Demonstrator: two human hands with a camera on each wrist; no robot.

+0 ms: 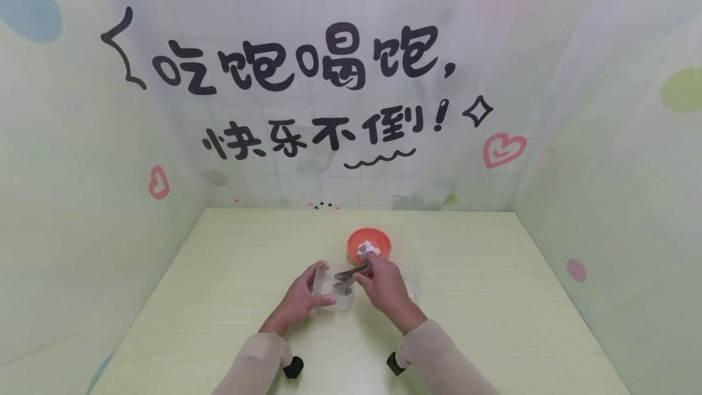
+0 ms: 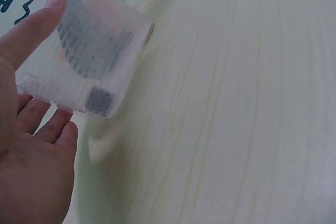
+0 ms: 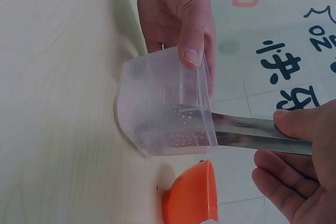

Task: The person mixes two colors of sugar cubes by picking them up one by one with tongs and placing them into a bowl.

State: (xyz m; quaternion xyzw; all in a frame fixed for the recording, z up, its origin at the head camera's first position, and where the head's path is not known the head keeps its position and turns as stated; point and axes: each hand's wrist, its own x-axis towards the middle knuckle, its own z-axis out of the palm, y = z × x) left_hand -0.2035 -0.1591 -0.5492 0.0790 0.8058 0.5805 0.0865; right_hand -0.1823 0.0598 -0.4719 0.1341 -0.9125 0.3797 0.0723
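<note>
My left hand (image 1: 300, 296) grips a translucent plastic box (image 1: 343, 302), with the thumb at its rim and the fingers against the other side. In the left wrist view the box is tilted, and a dark grey square piece (image 2: 100, 102) shows through its lower corner. My right hand (image 1: 384, 285) pinches metal tongs (image 3: 244, 126) between thumb and fingers. Their perforated ends are inside the box, seen through its wall in the right wrist view. Just beyond both hands stands an orange bowl (image 1: 369, 236) holding several small white and grey cubes (image 1: 366, 250).
A translucent container or lid (image 1: 415, 285) lies on the pale wooden table (image 1: 493, 322), partly behind my right hand. Printed cloth walls (image 1: 351, 181) close off the back and both sides. A black device (image 1: 293, 367) sits under each wrist.
</note>
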